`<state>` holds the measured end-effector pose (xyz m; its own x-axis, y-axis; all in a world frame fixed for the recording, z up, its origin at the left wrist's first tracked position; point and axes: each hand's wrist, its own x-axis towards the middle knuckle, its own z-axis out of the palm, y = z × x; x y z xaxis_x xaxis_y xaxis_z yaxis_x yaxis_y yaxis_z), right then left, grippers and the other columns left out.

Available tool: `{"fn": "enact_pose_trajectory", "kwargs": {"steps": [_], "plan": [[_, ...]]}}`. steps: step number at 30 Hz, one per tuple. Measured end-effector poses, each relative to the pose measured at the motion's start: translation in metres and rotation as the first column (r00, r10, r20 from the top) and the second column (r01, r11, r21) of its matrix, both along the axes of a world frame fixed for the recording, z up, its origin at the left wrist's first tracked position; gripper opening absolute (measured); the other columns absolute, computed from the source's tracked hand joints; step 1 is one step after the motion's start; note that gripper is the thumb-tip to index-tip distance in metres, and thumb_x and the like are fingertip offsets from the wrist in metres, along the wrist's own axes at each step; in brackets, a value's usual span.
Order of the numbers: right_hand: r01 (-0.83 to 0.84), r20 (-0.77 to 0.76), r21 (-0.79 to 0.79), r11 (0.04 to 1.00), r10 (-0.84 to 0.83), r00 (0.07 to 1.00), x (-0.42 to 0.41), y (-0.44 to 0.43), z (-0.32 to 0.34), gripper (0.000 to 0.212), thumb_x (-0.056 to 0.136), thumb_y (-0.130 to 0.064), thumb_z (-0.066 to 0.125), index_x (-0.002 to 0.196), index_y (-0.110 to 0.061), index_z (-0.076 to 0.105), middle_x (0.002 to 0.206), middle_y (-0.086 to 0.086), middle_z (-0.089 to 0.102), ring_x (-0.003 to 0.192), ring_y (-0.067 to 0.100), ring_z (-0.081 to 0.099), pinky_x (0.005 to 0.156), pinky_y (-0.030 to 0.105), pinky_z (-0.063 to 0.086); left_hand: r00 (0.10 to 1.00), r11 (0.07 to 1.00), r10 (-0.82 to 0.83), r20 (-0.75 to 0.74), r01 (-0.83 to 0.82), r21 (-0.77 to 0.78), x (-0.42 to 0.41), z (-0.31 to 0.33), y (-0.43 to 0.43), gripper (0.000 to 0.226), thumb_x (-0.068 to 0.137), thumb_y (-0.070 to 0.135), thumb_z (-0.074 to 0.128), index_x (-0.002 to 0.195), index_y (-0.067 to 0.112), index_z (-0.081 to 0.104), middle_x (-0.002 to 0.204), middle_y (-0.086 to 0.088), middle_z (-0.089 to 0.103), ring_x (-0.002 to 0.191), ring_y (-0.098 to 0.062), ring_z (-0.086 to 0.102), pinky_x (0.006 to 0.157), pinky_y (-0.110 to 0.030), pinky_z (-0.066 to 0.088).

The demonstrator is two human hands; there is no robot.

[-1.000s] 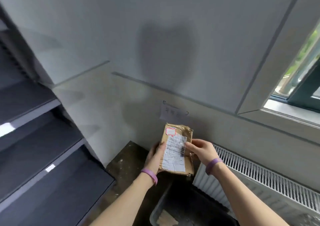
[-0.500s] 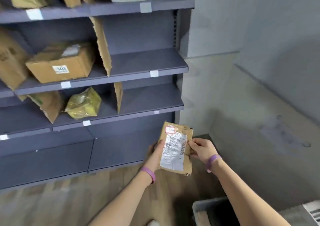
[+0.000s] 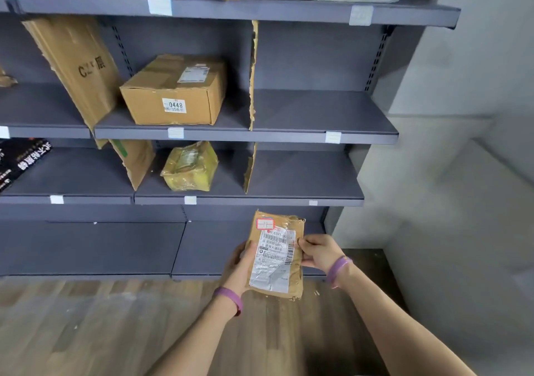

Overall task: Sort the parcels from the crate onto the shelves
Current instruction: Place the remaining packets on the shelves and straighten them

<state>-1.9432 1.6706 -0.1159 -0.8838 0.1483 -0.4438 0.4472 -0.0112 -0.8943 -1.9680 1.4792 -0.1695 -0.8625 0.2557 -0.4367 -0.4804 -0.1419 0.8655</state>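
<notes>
Left hand [image 3: 239, 266] cups the parcel [image 3: 277, 255] from its left edge; right hand [image 3: 318, 250] pinches its right edge. Parcel upright, label facing camera, held in front of the shelves [image 3: 318, 137], below the lowest board. Cardboard box [image 3: 173, 89] on the middle shelf; yellow packet [image 3: 190, 167] beneath it.

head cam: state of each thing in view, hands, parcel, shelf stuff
left hand: shut on the flat parcel's left edge
right hand: pinching the parcel's right edge
flat parcel: held upright in the air, label facing the camera, crumpled
0448 box: taped shut, resting on the middle shelf
yellow parcel: wrapped, lying on the lower shelf
cardboard divider: upright, edge torn
right middle bay: holds nothing
</notes>
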Motion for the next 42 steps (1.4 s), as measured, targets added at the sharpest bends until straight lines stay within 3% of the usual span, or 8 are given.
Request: {"fn": "enact_pose_trajectory", "kwargs": {"steps": [11,15,19,23,28,35,38,42], "plan": [[0.134,0.137,-0.012,0.991,-0.131,0.982,-0.063,0.031,-0.011,0.031,0.100,-0.007,0.045,0.116,0.018,0.052,0.085,0.014,0.062,0.069,0.018,0.062,0.058,0.022,0.058,1.000,0.993,-0.022,-0.003,0.021,-0.112,-0.079,-0.018,0.041,0.038,0.081,0.053,0.065,0.109,0.028,0.062,0.096,0.010,0.074,0.087,-0.005,0.069,0.072,-0.025,0.052],[0.140,0.159,-0.019,0.990,-0.136,0.978,-0.085,0.068,-0.019,0.027,0.101,-0.007,0.043,0.115,0.013,0.056,0.082,0.012,0.063,0.069,0.018,0.061,0.057,0.020,0.057,0.997,0.986,-0.066,-0.034,0.060,-0.156,-0.099,-0.022,0.074,0.068,0.055,0.074,0.061,0.109,0.034,0.058,0.111,0.005,0.067,0.098,-0.011,0.062,0.089,-0.031,0.049],[0.107,0.159,-0.012,0.994,-0.104,0.982,-0.112,0.113,-0.032,0.022,0.101,-0.013,0.046,0.108,0.004,0.059,0.082,0.007,0.067,0.068,0.014,0.065,0.061,0.020,0.057,0.997,0.993,-0.011,0.074,0.020,-0.118,-0.114,-0.023,0.122,0.044,0.078,0.062,0.062,0.109,0.031,0.060,0.099,0.007,0.074,0.090,-0.016,0.071,0.072,-0.036,0.058],[0.036,0.112,0.045,0.998,-0.041,0.993,-0.141,0.152,-0.042,0.020,0.100,-0.020,0.048,0.103,-0.005,0.061,0.092,0.007,0.069,0.077,0.015,0.067,0.070,0.023,0.056,0.990,0.989,0.087,0.115,-0.072,-0.131,-0.132,-0.016,0.162,0.032,0.084,0.053,0.062,0.105,0.028,0.060,0.110,-0.005,0.071,0.098,-0.023,0.067,0.086,-0.044,0.055],[0.028,0.095,-0.029,0.999,-0.025,0.995,-0.160,0.175,-0.054,0.017,0.094,-0.028,0.058,0.106,-0.016,0.055,0.109,0.004,0.064,0.096,0.017,0.063,0.089,0.039,0.054,0.970,0.981,0.167,0.176,-0.146,-0.128,-0.149,-0.015,0.188,0.054,0.076,0.069,0.061,0.114,0.030,0.058,0.104,-0.002,0.073,0.095,-0.024,0.070,0.077,-0.042,0.059],[-0.155,0.160,-0.072,0.985,0.165,0.973,-0.163,0.192,-0.074,0.009,0.091,-0.027,0.063,0.099,-0.027,0.058,0.102,-0.006,0.067,0.094,0.017,0.066,0.081,0.037,0.056,0.960,0.985,0.156,0.233,-0.136,-0.102,-0.163,-0.028,0.209,0.064,0.075,0.070,0.057,0.123,0.029,0.050,0.109,-0.002,0.071,0.099,-0.025,0.069,0.088,-0.052,0.054],[-0.194,0.089,0.015,0.981,0.192,0.977,-0.167,0.195,-0.083,0.032,0.080,-0.035,0.075,0.104,-0.020,0.061,0.106,0.008,0.069,0.098,0.034,0.066,0.085,0.042,0.054,0.941,0.979,0.198,0.276,-0.174,-0.109,-0.173,-0.033,0.216,0.059,0.078,0.065,0.058,0.116,0.024,0.042,0.109,-0.006,0.069,0.099,-0.027,0.067,0.090,-0.053,0.053],[-0.222,0.025,0.059,0.973,0.221,0.975,-0.172,0.198,-0.097,0.067,0.065,-0.039,0.086,0.120,-0.011,0.059,0.117,0.001,0.068,0.106,0.017,0.065,0.081,0.025,0.055,0.933,0.972,0.227,0.278,-0.201,-0.120,-0.193,-0.034,0.224,0.065,0.077,0.064,0.063,0.116,0.018,0.038,0.103,-0.010,0.069,0.095,-0.029,0.068,0.085,-0.052,0.055]]}}
